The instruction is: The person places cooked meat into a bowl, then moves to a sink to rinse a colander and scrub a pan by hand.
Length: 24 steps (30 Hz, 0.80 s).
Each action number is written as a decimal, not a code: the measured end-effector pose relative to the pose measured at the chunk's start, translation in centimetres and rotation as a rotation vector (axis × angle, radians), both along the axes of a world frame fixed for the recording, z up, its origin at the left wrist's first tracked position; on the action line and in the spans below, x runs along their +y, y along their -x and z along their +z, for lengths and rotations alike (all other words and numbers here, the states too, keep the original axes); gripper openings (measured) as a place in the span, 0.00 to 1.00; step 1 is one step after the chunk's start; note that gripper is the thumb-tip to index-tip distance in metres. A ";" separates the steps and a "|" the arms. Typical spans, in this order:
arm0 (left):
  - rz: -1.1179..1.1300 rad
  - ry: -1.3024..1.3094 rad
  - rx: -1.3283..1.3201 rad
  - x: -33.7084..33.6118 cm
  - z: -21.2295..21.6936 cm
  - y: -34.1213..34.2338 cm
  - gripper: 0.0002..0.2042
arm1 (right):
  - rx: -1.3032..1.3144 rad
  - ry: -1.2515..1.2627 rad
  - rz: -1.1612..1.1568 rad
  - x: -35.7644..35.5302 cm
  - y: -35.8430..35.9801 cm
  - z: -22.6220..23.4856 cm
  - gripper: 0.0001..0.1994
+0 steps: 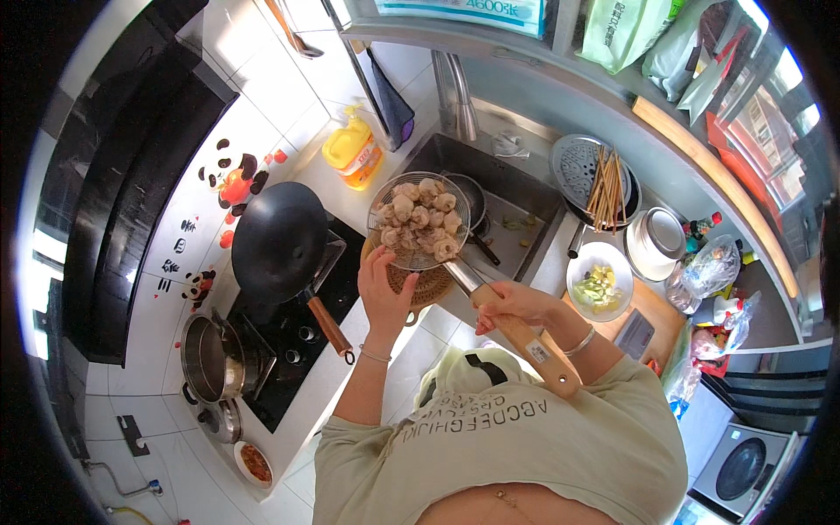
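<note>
A round wire-mesh strainer (468, 197) holds a heap of pale brown lumps that look like whole mushrooms (420, 214). My right hand (516, 308) is closed round its long wooden handle (534, 346), where a small label is stuck. At the strainer's near left rim, my left hand (385, 293) has its fingers stretched and its thumb apart, the fingertips touching the rim beside the lumps. Beneath the strainer shows part of a tan, woven-looking round container (429, 290) with a ring handle; the strainer hides most of it.
Left, a black wok (280, 241) and a steel pot (210, 357) stand on the black hob (289, 385). A yellow bottle (353, 153) is beside the sink (525, 219), which holds a small pan (471, 197). Right are a plate of cut vegetables (599, 278) and chopsticks (605, 188).
</note>
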<state>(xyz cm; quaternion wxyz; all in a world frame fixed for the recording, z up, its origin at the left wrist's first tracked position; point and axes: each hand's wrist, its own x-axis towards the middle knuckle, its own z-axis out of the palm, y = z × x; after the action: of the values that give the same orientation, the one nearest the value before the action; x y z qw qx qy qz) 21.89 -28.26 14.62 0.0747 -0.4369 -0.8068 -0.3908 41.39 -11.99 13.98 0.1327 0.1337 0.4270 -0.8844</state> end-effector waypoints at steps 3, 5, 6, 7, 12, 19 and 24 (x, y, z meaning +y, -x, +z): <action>-0.025 -0.008 0.070 1.9 -0.3 -1.1 0.16 | -0.026 -0.024 0.017 0.6 -0.3 0.9 0.11; -0.040 -0.016 0.106 3.9 0.1 -1.5 0.17 | -0.001 -0.030 0.032 1.1 -0.7 0.5 0.12; -0.053 -0.022 0.125 5.1 0.3 -1.6 0.17 | -0.005 -0.042 0.038 1.3 -0.9 0.5 0.12; -0.096 -0.011 0.110 6.2 0.7 -1.9 0.14 | -0.008 -0.054 0.042 1.4 -1.1 0.6 0.12; -0.451 0.136 0.210 9.2 2.1 -2.5 0.06 | 0.042 -0.030 -0.016 1.7 -2.3 0.5 0.10; -0.517 0.189 0.354 8.0 1.6 0.1 0.14 | -0.020 -0.043 -0.087 1.7 -3.2 0.5 0.12; -0.433 0.200 0.314 6.8 1.6 3.0 0.18 | -0.031 -0.052 -0.168 0.6 -2.8 0.9 0.11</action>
<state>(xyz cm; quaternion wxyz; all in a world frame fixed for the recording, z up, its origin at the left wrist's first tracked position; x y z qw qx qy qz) 18.92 -21.46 16.20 0.0701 -0.6594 -0.7078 -0.2436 44.22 -11.38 14.91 0.0610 0.1864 0.4351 -0.8788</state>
